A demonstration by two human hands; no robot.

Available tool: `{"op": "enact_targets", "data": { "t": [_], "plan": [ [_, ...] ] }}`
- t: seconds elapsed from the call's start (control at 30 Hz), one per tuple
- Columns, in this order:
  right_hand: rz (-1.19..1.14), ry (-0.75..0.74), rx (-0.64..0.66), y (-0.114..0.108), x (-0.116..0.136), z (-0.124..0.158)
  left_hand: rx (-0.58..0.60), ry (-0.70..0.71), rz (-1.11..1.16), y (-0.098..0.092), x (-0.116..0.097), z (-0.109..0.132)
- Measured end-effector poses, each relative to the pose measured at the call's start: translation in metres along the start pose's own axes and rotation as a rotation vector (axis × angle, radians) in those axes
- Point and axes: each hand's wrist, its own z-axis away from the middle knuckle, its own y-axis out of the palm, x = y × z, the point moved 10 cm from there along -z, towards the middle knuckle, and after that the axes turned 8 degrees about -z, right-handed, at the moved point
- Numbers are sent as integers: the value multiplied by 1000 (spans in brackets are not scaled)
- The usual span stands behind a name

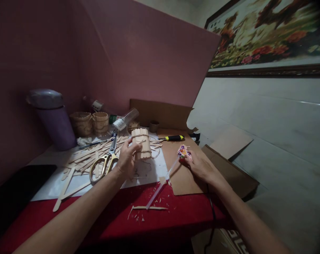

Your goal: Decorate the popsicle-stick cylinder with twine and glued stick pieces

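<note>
My left hand (128,155) is closed around a small container (144,149) faced with pale craft sticks and tied with twine near its top and bottom. It is held tilted above the white paper. In my right hand (195,164) is a small glue gun (183,151) with a colourful floral body, gripped over the brown cardboard. A long translucent glue stick (156,194) runs from it toward the lower left, and a dark cord hangs below the hand. Gold-handled scissors (104,167) lie beside my left wrist among many loose craft sticks (83,158).
A purple tumbler (55,123) and two stick-covered cups (100,121) stand at the back left. Near them are a plastic bottle (126,119) and a twine ball (133,127). A yellow-black utility knife (174,138) rests on cardboard (186,183). Wood scraps litter the red cloth (109,215).
</note>
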Motion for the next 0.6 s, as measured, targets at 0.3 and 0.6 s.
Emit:
{"op": "enact_targets", "data": {
  "t": [0.3,0.6],
  "plan": [
    [234,-162,-120,-13,72,14,-145,57,-27,-18,-11,-6],
    [-48,-194,153,57,137,-24,-162,63,-62,-20,-9,-6]
  ]
}}
